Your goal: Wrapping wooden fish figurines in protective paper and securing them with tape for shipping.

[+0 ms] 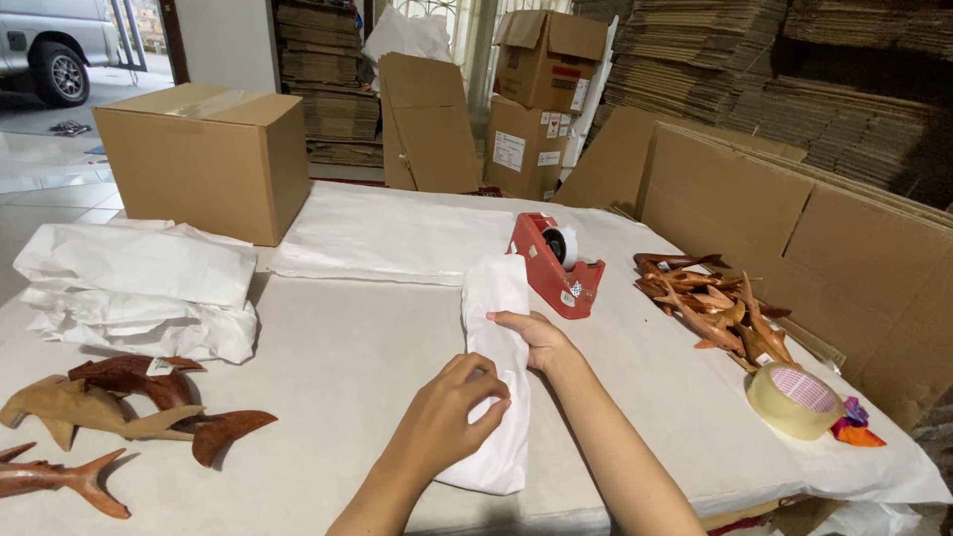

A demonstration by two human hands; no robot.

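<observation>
Near the table's (pixel 328 357) front edge, the left hand (pixel 442 422) curls around the white paper-wrapped bundle (pixel 499 367) while the right hand (pixel 531 337) pinches its side; a loose grip could let the paper unroll before tape from the red dispenser (pixel 556 263) reaches it.

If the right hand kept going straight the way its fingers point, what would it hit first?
The right hand points left across the white paper-wrapped bundle it touches; beyond it, probably only bare table, then the crumpled white paper pile.
</observation>
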